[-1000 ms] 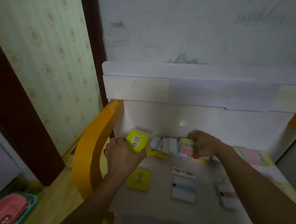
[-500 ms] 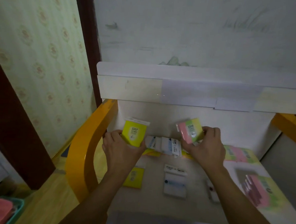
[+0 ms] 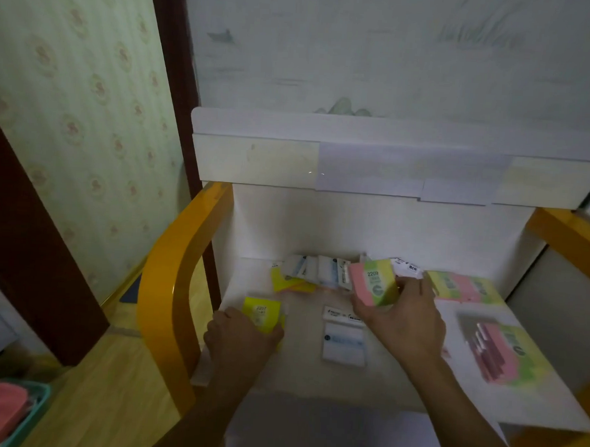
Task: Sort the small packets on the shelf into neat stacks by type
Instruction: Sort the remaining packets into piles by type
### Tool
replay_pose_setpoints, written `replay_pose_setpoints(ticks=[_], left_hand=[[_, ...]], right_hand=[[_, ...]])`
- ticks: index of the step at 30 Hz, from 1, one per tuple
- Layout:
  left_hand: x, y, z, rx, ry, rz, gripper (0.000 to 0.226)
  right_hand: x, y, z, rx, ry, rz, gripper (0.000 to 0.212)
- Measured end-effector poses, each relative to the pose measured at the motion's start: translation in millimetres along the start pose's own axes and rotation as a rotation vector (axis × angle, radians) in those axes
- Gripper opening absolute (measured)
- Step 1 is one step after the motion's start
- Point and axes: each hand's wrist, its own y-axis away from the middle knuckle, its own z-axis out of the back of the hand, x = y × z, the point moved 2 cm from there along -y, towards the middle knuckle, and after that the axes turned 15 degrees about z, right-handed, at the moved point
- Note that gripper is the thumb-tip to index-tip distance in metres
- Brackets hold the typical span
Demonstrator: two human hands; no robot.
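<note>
My left hand (image 3: 238,340) grips a yellow packet (image 3: 261,313) low over the front left of the white shelf (image 3: 306,377). My right hand (image 3: 401,326) holds a pink and green packet (image 3: 372,285) up above the shelf's middle. A mixed heap of white-blue packets (image 3: 322,271) and yellow packets (image 3: 290,284) lies along the back. A white-blue packet (image 3: 343,342) lies flat at the centre. Pink and green packets sit at the back right (image 3: 464,287), and a blurred stack of them (image 3: 500,350) lies at the right.
A curved yellow frame (image 3: 167,285) borders the shelf on the left, with a second yellow piece (image 3: 573,238) on the right. An upper white shelf board (image 3: 358,165) overhangs the back. A teal basket with pink items (image 3: 0,413) stands on the floor at lower left.
My left hand has lowered the yellow packet from the back heap down to the front left. My right hand picked the pink and green packet out of the heap and carries it rightward.
</note>
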Motion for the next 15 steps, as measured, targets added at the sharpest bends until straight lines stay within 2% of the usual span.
replay_pose_setpoints(ticks=[6, 9, 12, 15], left_hand=[[-1.1, 2.2, -3.9, 0.014, -0.077, -0.017, 0.101], [-0.8, 1.8, 2.1, -0.031, -0.133, -0.062, 0.101], [-13.0, -1.5, 20.7, -0.150, -0.188, -0.268, 0.084], [-29.4, -6.9, 37.1, -0.225, -0.068, -0.478, 0.060]], right_hand=[[4.2, 18.5, 0.6, 0.027, 0.014, 0.030, 0.085], [2.7, 23.9, -1.9, 0.020, 0.024, 0.019, 0.089], [3.3, 27.6, -0.8, -0.002, 0.022, 0.010, 0.091], [2.9, 28.8, 3.2, -0.001, 0.051, -0.010, 0.089]])
